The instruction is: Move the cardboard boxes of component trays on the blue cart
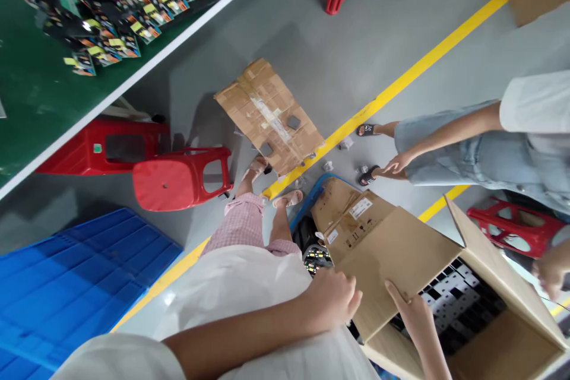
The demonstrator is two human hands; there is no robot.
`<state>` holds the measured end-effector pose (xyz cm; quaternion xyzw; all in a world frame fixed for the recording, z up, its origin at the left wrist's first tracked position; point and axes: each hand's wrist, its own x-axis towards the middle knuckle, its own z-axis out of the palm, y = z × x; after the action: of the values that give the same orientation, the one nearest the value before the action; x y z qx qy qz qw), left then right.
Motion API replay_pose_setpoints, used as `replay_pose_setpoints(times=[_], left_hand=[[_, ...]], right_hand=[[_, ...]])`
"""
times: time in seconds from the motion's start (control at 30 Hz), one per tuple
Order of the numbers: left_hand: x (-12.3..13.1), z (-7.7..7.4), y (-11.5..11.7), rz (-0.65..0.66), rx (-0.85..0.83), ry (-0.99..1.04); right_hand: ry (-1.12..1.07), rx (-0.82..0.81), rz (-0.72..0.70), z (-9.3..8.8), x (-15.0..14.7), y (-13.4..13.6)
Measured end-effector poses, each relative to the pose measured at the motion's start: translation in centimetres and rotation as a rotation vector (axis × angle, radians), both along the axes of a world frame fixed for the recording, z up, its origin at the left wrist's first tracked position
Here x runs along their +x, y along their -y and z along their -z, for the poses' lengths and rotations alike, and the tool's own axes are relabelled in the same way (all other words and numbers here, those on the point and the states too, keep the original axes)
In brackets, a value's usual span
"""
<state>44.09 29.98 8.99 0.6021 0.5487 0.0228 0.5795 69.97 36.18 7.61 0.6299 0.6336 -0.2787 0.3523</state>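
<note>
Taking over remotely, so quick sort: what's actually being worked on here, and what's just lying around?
In hand: left hand and right hand on the flap of the open cardboard box.

Lying about: flattened cardboard, red stools, blue crate.

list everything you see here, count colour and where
cardboard box: 1, brown, open, lower right, dark parts inside
box flap: 1, brown, under both hands
flat cardboard sheet: 1, brown, on floor, centre
stools: 4, red, left, top, right
crate: 1, blue, lower left
circuit boards: many, black and yellow, on green table top left
floor line: 1, yellow, diagonal
co-worker: 1, pale clothes, right
left hand: on flap edge
right hand: fingers flat on flap
</note>
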Motion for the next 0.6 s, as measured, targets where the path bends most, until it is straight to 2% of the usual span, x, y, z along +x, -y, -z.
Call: replay_pose_setpoints(times=[0.17,0.3,0.47,0.6], left_hand=[[-1.9,1.2,-0.4,0.006,-0.08,0.008],[-3.6,2.2,-0.5,0.004,-0.169,0.001],[-6.3,3.7,-0.2,0.073,-0.245,0.025],[-11.1,5.6,0.0,0.11,-0.3,0.012]], right_hand=[[0.086,0.092,0.387,0.4,-1.0,0.7],[0.128,0.101,0.621,0.5,-1.6,1.0],[0.229,0.127,0.779,0.7,-2.2,1.8],[0.272,0.268,0.894,0.8,-3.6,2.5]])
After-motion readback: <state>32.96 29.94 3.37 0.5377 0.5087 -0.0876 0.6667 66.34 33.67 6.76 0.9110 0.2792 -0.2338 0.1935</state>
